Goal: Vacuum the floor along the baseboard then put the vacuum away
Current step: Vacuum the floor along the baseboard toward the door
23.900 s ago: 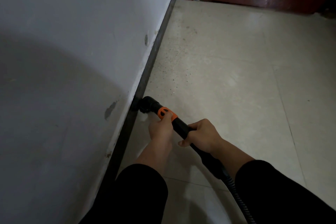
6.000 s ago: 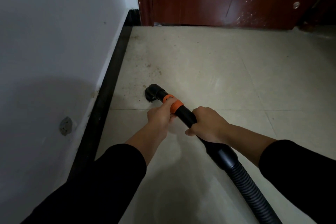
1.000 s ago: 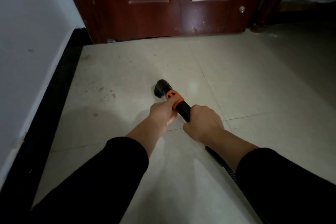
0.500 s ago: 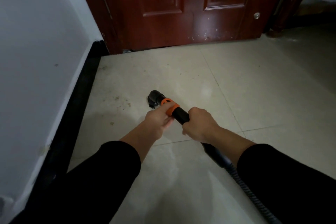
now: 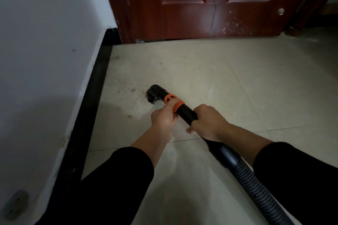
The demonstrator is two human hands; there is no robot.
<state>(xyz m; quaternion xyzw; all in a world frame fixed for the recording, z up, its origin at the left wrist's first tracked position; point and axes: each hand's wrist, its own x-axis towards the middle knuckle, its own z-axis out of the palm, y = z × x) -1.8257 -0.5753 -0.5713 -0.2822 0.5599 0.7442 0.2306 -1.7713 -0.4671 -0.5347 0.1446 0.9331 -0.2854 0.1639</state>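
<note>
**By the baseboard, both hands on the vacuum wand**

On the tiled floor [image 5: 210,71], the black nozzle [image 5: 155,93] is down on the tile, near the black baseboard [image 5: 91,100] but apart from it. Brown dirt specks [image 5: 132,89] lie just left of the nozzle, with more toward the corner.

The left hand [image 5: 162,118] is curled round the vacuum wand [image 5: 187,114] at the orange collar [image 5: 173,103], gripping it. The right hand [image 5: 208,124] is wrapped round the black tube just behind, also gripping, knuckles up. The wand runs diagonally from lower right up to the nozzle. A ribbed hose [image 5: 256,186] continues off the bottom right edge.

Black sleeves cover both forearms partway. A white wall [image 5: 45,42] is at left, with scuffs low down. A red-brown wooden door [image 5: 210,5] is shut at the top, its lower panel speckled white. The vacuum body is out of frame.
</note>
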